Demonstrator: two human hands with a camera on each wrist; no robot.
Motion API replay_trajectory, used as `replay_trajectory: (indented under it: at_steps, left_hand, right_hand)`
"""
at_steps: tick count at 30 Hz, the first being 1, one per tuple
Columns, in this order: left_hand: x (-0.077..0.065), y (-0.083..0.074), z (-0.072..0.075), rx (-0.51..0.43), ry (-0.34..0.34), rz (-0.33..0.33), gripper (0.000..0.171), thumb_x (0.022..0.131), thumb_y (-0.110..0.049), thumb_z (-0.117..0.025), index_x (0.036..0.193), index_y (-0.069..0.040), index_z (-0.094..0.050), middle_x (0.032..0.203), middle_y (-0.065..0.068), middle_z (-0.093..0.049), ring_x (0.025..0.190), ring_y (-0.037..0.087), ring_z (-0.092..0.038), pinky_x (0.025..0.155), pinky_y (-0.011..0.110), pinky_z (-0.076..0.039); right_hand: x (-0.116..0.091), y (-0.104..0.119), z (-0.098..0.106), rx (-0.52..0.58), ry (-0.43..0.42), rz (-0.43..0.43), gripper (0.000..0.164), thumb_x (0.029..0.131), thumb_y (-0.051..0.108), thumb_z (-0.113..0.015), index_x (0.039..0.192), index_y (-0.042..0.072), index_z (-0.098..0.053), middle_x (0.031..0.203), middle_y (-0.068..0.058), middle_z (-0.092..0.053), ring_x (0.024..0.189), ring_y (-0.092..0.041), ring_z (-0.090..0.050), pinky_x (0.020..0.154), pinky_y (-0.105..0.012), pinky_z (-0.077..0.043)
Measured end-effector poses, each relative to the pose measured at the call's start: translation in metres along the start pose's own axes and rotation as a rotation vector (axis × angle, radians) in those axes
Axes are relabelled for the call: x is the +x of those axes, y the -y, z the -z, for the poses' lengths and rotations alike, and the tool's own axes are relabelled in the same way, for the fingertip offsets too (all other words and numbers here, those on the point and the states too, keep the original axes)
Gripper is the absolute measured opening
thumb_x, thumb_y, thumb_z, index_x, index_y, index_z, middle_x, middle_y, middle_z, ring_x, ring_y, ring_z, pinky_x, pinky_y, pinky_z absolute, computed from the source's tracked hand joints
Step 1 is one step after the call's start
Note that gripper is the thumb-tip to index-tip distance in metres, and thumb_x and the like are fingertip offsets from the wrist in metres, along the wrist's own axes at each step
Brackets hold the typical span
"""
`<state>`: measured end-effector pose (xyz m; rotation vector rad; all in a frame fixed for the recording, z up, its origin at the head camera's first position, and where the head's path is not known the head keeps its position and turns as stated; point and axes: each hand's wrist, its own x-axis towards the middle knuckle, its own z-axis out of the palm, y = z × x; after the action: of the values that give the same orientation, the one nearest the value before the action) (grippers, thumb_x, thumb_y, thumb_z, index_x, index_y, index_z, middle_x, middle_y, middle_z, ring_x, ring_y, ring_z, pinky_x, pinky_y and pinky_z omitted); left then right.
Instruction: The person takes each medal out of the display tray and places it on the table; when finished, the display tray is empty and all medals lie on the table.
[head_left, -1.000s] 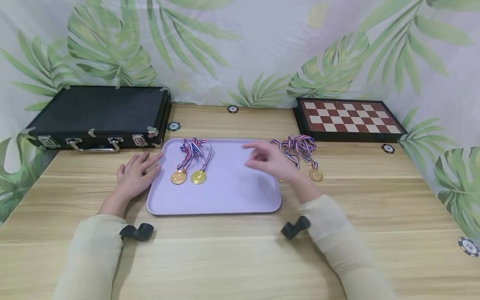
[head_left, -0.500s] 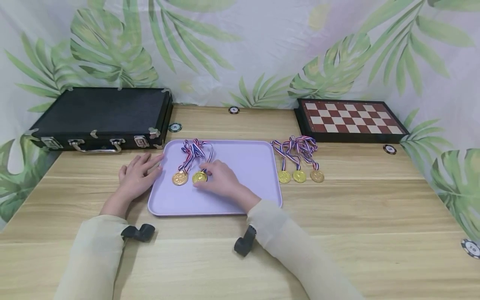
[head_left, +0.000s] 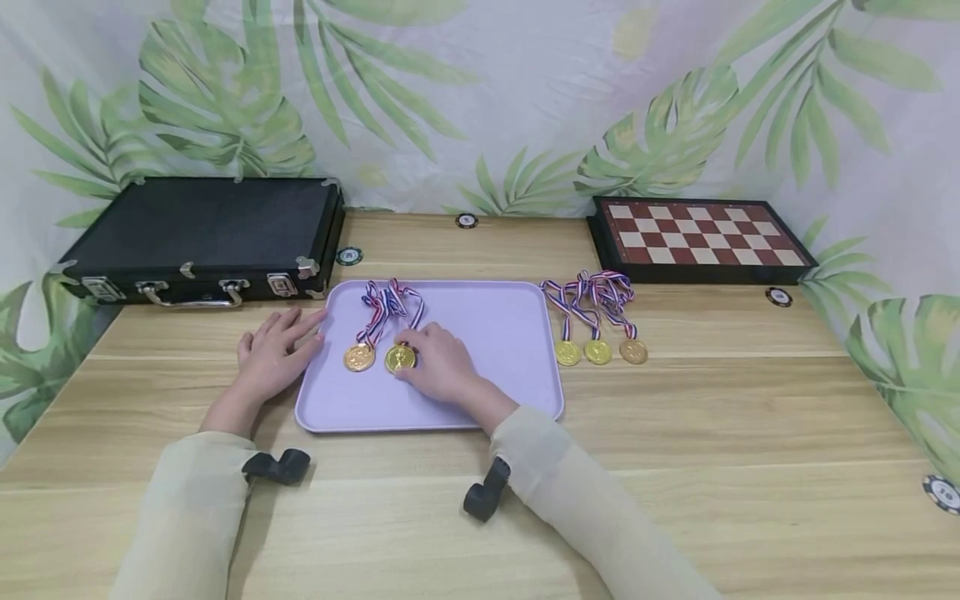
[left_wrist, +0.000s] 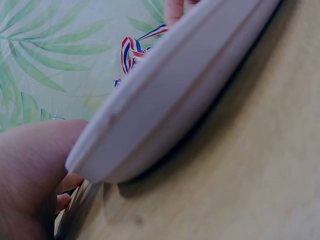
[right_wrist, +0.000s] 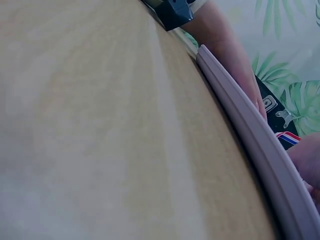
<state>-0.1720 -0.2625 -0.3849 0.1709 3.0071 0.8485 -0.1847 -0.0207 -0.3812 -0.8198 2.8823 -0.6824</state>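
My right hand (head_left: 442, 367) pinches the edge of a gold medal (head_left: 400, 359) lying on the lilac tray (head_left: 495, 333), thumb and fingertips at its right side. A copper-coloured medal (head_left: 359, 357) lies just left of it. Both have red, white and blue ribbons (head_left: 386, 302), bunched toward the tray's back. Fingers spread, my left hand (head_left: 273, 354) rests on the table against the tray's left edge. The left wrist view shows the tray's side wall (left_wrist: 165, 95) close up beside the left hand (left_wrist: 32, 165). In the right wrist view, the tray hides most of the right hand (right_wrist: 307, 160).
Right of the tray lie two gold medals (head_left: 597, 352) and a copper-coloured one (head_left: 633, 351), ribbons tangled behind them. A black case (head_left: 202, 225) stands back left, a chessboard box (head_left: 701, 237) back right. Several poker chips (head_left: 779, 297) are scattered on the wooden table (head_left: 712, 417).
My right hand has swept left from the tray's right side to the gold medal on it and now pinches it, uncovering the medals on the right. The left hand stays put.
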Motion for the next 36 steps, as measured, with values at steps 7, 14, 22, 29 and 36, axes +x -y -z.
replay_trajectory:
  at_steps: [7, 14, 22, 29, 36]
  left_hand:
    - [0.000, -0.001, -0.002, -0.007, -0.018, -0.008, 0.049, 0.090, -0.039, -0.036, 0.132, -0.014, -0.036, 0.136, 0.026, -0.019, 0.123, 0.044, -0.004, 0.088, 0.062, 0.006]
    - [0.000, -0.001, -0.002, -0.008, -0.005, -0.002, 0.050, 0.090, -0.040, -0.035, 0.133, -0.014, -0.035, 0.137, 0.025, -0.017, 0.123, 0.044, -0.003, 0.088, 0.062, 0.006]
    - [0.000, 0.000, -0.001, -0.010, 0.005, 0.002, 0.050, 0.090, -0.040, -0.035, 0.133, -0.015, -0.033, 0.137, 0.025, -0.016, 0.123, 0.043, -0.002, 0.088, 0.062, 0.008]
    - [-0.002, 0.000, 0.000, -0.025, 0.002, -0.001, 0.050, 0.091, -0.040, -0.035, 0.133, -0.014, -0.033, 0.137, 0.026, -0.016, 0.123, 0.044, -0.002, 0.088, 0.062, 0.008]
    - [-0.001, -0.001, 0.000, -0.025, 0.013, 0.006, 0.051, 0.091, -0.040, -0.034, 0.134, -0.013, -0.032, 0.137, 0.026, -0.015, 0.123, 0.043, 0.000, 0.087, 0.062, 0.009]
  right_hand:
    - [-0.016, -0.007, 0.003, 0.259, 0.005, 0.156, 0.047, 0.078, 0.009, -0.061, 0.123, 0.014, -0.047, 0.118, -0.004, -0.052, 0.106, -0.013, -0.047, 0.090, -0.021, -0.032]
    - [-0.041, -0.016, 0.052, 0.563, 0.041, 0.225, 0.053, 0.076, 0.001, -0.062, 0.125, 0.008, -0.043, 0.073, -0.004, -0.052, 0.057, -0.011, -0.046, 0.052, -0.022, -0.042]
    - [-0.073, -0.032, 0.134, 0.821, -0.096, 0.291, 0.048, 0.074, -0.011, -0.059, 0.119, -0.005, -0.044, 0.076, -0.011, -0.055, 0.060, -0.016, -0.049, 0.050, -0.022, -0.042]
    - [-0.105, -0.052, 0.188, 0.912, -0.258, 0.479, 0.045, 0.072, -0.017, -0.056, 0.114, -0.015, -0.043, 0.081, -0.015, -0.055, 0.063, -0.016, -0.051, 0.051, -0.021, -0.044]
    - [-0.141, -0.071, 0.227, 1.085, -0.407, 0.503, 0.045, 0.071, -0.016, -0.059, 0.114, -0.015, -0.044, 0.084, -0.019, -0.056, 0.066, -0.018, -0.053, 0.056, -0.020, -0.045]
